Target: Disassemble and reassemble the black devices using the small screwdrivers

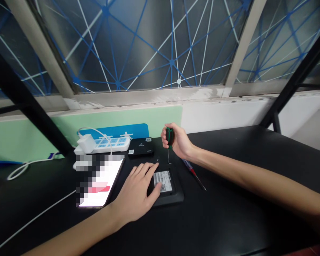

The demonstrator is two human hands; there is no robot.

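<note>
My right hand is wrapped round the handle of a green and black screwdriver. Its thin shaft points straight down, the tip near the far edge of a flat black device. A small pale bit shows by the tip, too small to name. The device lies on the table with a white printed label facing up. Across its left side rests my left hand, fingers stretched out, thumb and forefinger on the casing beside the label. A second screwdriver, red and blue, lies right of the device.
A black box sits behind the device. A white power strip with a plugged-in charger stands at the back left. In front of it lies a lit tablet or phone. A white cable crosses the left side.
</note>
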